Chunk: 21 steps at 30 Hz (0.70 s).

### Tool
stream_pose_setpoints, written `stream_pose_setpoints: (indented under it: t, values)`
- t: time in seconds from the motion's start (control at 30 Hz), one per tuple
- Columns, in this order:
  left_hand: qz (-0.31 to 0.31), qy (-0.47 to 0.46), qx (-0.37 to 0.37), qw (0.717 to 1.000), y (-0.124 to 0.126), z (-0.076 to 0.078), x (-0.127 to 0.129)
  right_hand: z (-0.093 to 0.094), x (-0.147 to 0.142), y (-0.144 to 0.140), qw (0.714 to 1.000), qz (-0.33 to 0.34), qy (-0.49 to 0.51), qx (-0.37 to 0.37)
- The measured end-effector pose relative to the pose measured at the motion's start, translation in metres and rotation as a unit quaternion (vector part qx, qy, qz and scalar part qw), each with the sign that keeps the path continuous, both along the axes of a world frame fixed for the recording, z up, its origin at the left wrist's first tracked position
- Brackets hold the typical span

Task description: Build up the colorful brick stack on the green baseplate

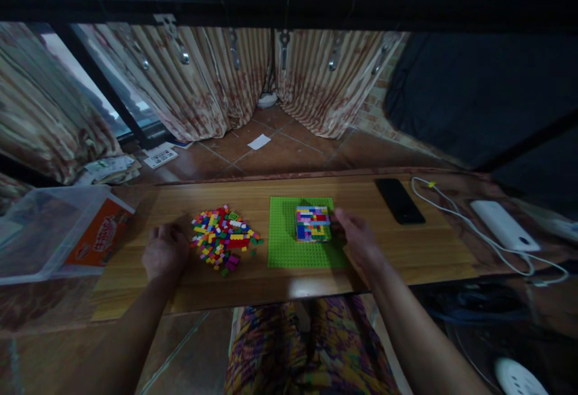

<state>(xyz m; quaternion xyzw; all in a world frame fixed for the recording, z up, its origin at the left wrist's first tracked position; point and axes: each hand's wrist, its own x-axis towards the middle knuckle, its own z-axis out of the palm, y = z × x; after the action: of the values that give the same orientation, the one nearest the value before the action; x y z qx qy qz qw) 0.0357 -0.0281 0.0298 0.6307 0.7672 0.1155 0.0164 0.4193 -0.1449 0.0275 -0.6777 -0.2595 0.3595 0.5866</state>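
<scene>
My right hand [359, 238] is at the right side of a square, multicoloured build of toy bricks [312, 224]. Its fingers are stretched toward the build and appear open; whether they touch it is unclear. The build stands on a green studded baseplate [282, 244]. My left hand [166, 251] rests on the table at the left edge of a loose pile of small coloured bricks [221, 238]. The fingers of that hand are curled under, and anything inside them is hidden.
On the wooden table [361, 193] lies a black phone [400, 201]. A clear plastic box [54, 226] with an orange label stands at the left. A white power bank or adapter [504, 225] and white cable [474, 220] lie at the right. A dark rail [289, 9] crosses beyond.
</scene>
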Motion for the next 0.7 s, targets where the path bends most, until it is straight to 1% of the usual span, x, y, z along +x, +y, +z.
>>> stream_pose_setpoints:
  t: [0.1, 0.2, 0.27, 0.33, 0.4, 0.53, 0.6, 0.67, 0.7]
  values:
    - [0.000, 0.006, 0.003, 1.000, 0.001, -0.001, -0.001, 0.004, 0.005, -0.010, 0.997, -0.071, 0.029, 0.011]
    - [0.002, 0.007, 0.001, 1.000, 0.001, -0.002, -0.001, 0.007, 0.005, -0.020, 0.993, -0.109, 0.025, 0.046]
    - [0.007, 0.013, 0.000, 1.000, 0.001, -0.003, 0.000, 0.009, 0.001, -0.026, 0.989, -0.136, 0.004, 0.065]
    - [0.010, 0.017, 0.003, 1.000, 0.001, -0.005, -0.001, 0.012, -0.006, -0.030, 0.986, -0.148, -0.017, 0.077]
    - [0.010, 0.016, 0.008, 1.000, 0.001, -0.007, -0.002, 0.014, -0.015, -0.032, 0.986, -0.145, -0.034, 0.080]
    - [0.003, 0.014, 0.016, 1.000, 0.001, -0.011, -0.004, 0.022, -0.038, -0.035, 0.990, -0.103, -0.080, 0.055]
    - [-0.002, 0.014, 0.016, 1.000, 0.001, -0.012, -0.005, 0.031, -0.049, -0.042, 0.991, -0.071, -0.101, 0.056]
    - [-0.001, 0.010, 0.015, 1.000, 0.001, -0.012, -0.004, 0.043, -0.056, -0.053, 0.988, -0.033, -0.124, 0.081]
    - [0.001, 0.006, 0.014, 1.000, 0.000, -0.012, -0.004, 0.049, -0.057, -0.060, 0.985, -0.003, -0.142, 0.099]
